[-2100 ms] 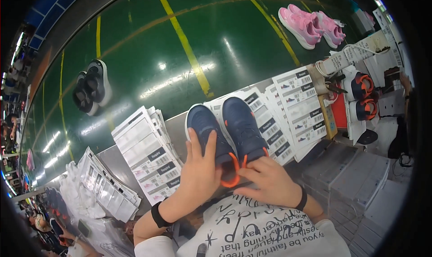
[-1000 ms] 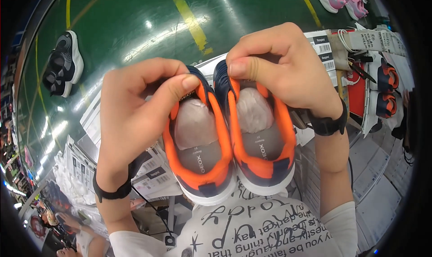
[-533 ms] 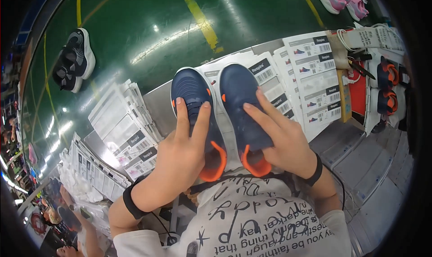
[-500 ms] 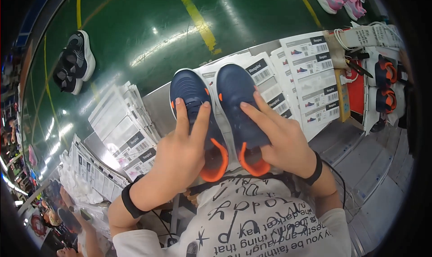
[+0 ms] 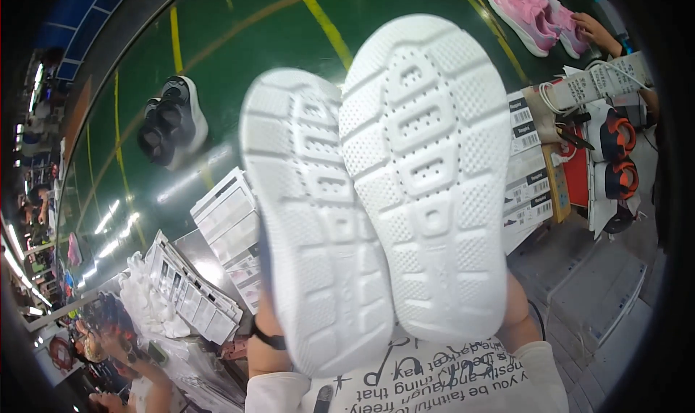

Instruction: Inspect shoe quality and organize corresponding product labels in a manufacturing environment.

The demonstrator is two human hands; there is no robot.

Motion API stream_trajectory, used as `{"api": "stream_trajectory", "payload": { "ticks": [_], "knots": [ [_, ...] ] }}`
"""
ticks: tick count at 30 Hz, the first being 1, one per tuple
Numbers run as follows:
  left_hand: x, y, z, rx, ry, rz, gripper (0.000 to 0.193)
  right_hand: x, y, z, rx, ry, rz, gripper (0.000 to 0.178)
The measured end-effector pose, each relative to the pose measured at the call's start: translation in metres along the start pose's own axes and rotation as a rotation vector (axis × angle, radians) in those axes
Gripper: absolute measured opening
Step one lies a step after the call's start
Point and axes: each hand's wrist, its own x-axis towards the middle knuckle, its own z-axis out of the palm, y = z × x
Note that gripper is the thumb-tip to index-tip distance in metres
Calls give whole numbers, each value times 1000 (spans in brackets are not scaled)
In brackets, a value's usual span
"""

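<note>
A pair of sneakers is held up close, white treaded soles toward me. The left sneaker [image 5: 315,217] tilts a little, and the right sneaker [image 5: 434,174] overlaps its edge. A strip of dark blue upper shows along the left one's side. Behind the left shoe is my left hand [image 5: 266,315], with a black band at its wrist. My right hand [image 5: 515,304] is behind the right shoe. Each hand bears its own shoe, but the soles hide the fingers of both.
A green conveyor belt [image 5: 239,44] carries black sneakers [image 5: 172,120] and pink sneakers [image 5: 525,18]; another person's hand [image 5: 595,33] touches the pink pair. Label sheets [image 5: 528,188] lie at right, more paper stacks [image 5: 195,290] at left. Dark shoes with orange collars [image 5: 615,134] stand far right.
The sneakers have risen from the work surface and turned from uppers up to soles facing me. My hands went from pressing the uppers to behind the shoes. Another person's hand has appeared by the pink pair.
</note>
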Motion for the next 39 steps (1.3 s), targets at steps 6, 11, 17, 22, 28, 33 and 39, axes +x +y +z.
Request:
{"api": "stream_trajectory", "payload": {
  "ticks": [6, 11, 17, 22, 28, 33, 39],
  "knots": [
    [44, -53, -3, -220, -123, -299, 43, 4, 44, -31, -106, -276, 50, 50],
    [120, -41, 8, 343, -322, 115, 52, 131, 3, -29, -490, 255, -355, 44],
    [169, -114, 10, 1096, -478, 573, 55, 139, 19, -38, -1212, 196, -428, 36],
    [72, -59, 8, 971, -788, 371, 50, 18, 13, -71, -1370, 340, -254, 34],
    [-4, -83, 1, 1021, -1116, -152, 53, -21, 40, -61, -1725, 456, -239, 49],
    [-22, -83, 2, 918, -891, -220, 78, -35, 24, -64, -1310, 243, 11, 32],
    [-45, -89, -16, 15, -574, -587, 80, -80, 10, -44, -929, -227, -236, 26]
  ]
}}
